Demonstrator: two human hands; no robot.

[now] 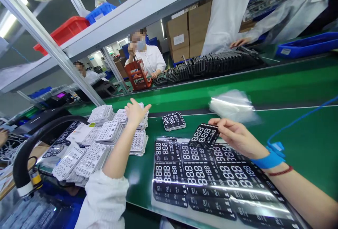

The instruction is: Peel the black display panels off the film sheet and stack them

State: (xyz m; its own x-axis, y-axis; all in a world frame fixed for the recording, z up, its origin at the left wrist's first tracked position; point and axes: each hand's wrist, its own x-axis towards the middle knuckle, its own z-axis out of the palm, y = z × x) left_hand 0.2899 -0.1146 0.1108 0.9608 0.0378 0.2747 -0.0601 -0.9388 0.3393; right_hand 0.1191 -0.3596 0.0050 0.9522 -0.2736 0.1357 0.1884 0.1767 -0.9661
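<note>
Between its thumb and fingers, my right hand [235,135] pinches a black display sticker [202,134] printed with white digits. The sticker is tilted over the upper edge of a sheet of similar black stickers [206,178], which lies on the green bench. My left hand [136,112] is stretched out over stacks of white digit-printed panels [109,131], thumb apart from the fingers. Whether it touches the stack beneath it I cannot tell. Between the hands lies a short stack of panels [174,121] with a black sticker face on top.
A clear plastic bag [232,105] lies behind my right hand. At the left, a black flexible hose [23,158] arches beside the panels. A blue wrist-strap cord [298,121] runs right. Across the bench are co-workers, a row of black parts [206,61] and a blue tray [308,44].
</note>
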